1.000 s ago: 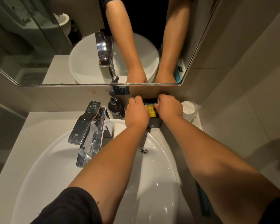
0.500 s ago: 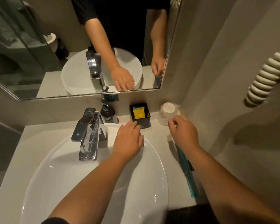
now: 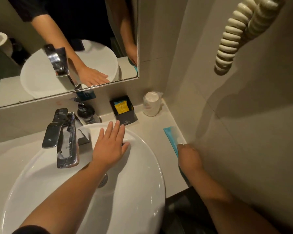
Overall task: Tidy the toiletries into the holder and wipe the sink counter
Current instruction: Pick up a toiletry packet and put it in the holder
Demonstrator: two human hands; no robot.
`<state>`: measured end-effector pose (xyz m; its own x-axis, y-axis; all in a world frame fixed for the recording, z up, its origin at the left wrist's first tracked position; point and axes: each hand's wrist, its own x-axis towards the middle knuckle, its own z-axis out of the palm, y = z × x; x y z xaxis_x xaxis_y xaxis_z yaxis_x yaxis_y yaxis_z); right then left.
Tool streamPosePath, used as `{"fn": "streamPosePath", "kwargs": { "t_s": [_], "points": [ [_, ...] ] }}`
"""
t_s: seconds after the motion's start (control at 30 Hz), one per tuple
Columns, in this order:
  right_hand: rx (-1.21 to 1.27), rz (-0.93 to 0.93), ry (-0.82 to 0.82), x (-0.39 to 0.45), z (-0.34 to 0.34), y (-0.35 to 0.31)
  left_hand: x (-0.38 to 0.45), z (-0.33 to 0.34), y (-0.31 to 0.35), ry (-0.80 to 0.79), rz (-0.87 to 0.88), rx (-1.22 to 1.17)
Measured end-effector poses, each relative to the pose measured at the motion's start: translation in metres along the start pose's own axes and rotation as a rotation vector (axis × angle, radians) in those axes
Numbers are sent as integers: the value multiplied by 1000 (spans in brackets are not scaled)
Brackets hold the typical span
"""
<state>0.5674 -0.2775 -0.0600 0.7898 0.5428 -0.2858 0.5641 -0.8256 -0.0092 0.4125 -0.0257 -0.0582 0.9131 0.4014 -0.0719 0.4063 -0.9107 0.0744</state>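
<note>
Our left hand lies flat and open, fingers spread, over the back rim of the glossy white oval basin, palm down on the smooth ceramic. Our right hand, at about four o'clock from the basin's centre, curls down onto the near end of a flat teal packet that lies long and narrow on the pale matte counter along the right-hand wall; we cannot tell whether the fingers have closed on it or merely press it.

The holder, a small square black box with an open top, stands at twelve o'clock behind the basin, against the backsplash. A yellow sachet stands upright inside it, with a sliver of teal behind. Just to its right, at one o'clock, sits an upturned cup in clear crinkled wrap, near the corner and apart from the holder.

At ten o'clock, a blocky chrome tap with a flat lever throws bright reflections; its spout reaches out over the bowl. Behind it stands a dark, rounded pump bottle, between the tap and the holder.

The frameless mirror above repeats the basin, tap and both forearms. High on the right wall, at two o'clock, hangs a cream coiled cord, ribbed and glossy.
</note>
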Motion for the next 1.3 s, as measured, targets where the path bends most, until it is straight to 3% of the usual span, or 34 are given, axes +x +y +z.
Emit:
{"fn": "streamPosePath", "kwargs": {
  "t_s": [0.43,0.77,0.87,0.93,1.03,1.17,1.23,1.3],
  "points": [
    [-29,103,-38,-6,-2,-1,-1,1,0,15,2,-29],
    [258,210,59,-4,-23,2,-1,0,-1,9,2,-18],
    [567,251,77,-4,-50,3,-1,-1,-1,15,-3,-64],
    [769,213,47,0,-78,-3,2,-5,2,35,-54,-181],
    [979,62,3,13,-125,-30,8,-27,17,169,-230,-545],
    [1070,-170,-25,51,-171,-86,25,-78,46,350,-505,-1090],
    [1111,-284,0,73,-181,-114,41,-102,50,402,-494,-1244],
    [1155,-360,24,92,-186,-138,61,-118,45,437,-445,-1249]
  ]
}}
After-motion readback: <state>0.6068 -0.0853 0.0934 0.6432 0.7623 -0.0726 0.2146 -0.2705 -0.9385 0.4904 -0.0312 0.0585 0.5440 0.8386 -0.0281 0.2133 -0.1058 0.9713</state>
